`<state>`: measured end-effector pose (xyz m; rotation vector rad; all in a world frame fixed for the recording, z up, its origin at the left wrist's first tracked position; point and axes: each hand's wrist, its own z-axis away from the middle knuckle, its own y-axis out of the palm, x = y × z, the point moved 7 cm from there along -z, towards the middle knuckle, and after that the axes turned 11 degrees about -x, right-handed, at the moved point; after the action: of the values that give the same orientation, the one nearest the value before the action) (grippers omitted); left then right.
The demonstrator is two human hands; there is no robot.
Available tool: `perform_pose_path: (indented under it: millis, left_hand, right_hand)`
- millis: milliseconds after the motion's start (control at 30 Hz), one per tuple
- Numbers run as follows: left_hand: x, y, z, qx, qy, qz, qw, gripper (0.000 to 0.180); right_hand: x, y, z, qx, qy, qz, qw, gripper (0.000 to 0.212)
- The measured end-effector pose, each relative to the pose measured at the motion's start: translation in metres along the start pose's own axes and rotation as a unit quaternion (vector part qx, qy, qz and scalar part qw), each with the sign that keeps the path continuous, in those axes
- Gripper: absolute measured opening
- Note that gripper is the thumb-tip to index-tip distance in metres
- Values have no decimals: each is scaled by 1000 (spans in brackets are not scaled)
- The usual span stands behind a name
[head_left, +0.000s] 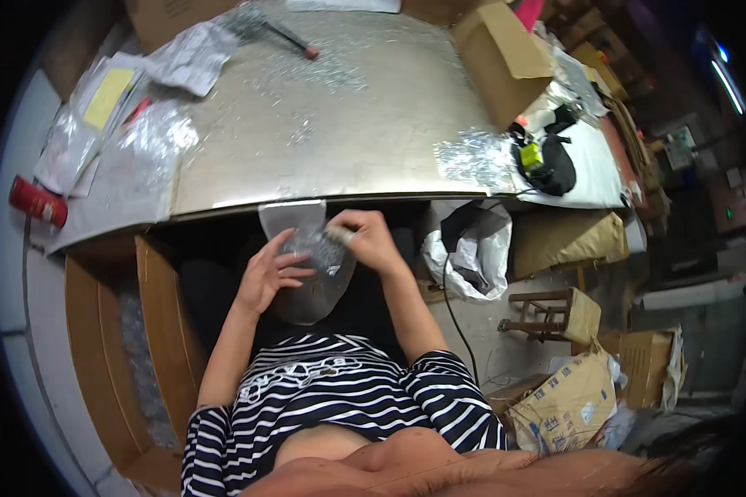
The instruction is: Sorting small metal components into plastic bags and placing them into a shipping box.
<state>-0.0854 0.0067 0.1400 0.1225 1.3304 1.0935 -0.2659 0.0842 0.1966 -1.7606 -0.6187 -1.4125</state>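
A clear plastic bag (311,290) hangs from the table's front edge down over my lap, with a few small shiny pieces (333,269) showing in it. My left hand (267,273) rests against the bag's left side, fingers spread apart. At the bag's upper right, my right hand (366,240) is closed, thumb and fingers together. Something pale shows at its fingertips, too small to name.
Small shiny clear pieces lie scattered on the metal-topped table (373,108), with a heap at right (477,157). An open cardboard box (506,62) stands far right. Left are a red can (37,201) and a long carton (108,356); right, a white sack (481,257) and wooden stool (555,315).
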Motion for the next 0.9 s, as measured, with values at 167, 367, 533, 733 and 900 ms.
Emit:
perform_pose_path:
  millis: [167,367,533,733,900]
  left_hand:
    - [9,-30,-10,-15,6,-19,1000,51]
    - [11,-41,5,-43,-36,-54,997,39]
    - [-59,-56,4,-159,154,-132,966,25]
    - [-211,-43,-3,-312,460,-587,589,49]
    - [-179,-85,-65,-280,296,-772,488,65]
  right_hand:
    - [-17,-147,-44,-339,-119,431,828,11]
    - [-74,-230,-89,-376,-159,478,778,18]
    - [7,-200,-79,-429,-186,509,723,29]
    - [53,48,-123,-37,-247,274,929,40]
    - [31,135,-169,119,-400,360,834,40]
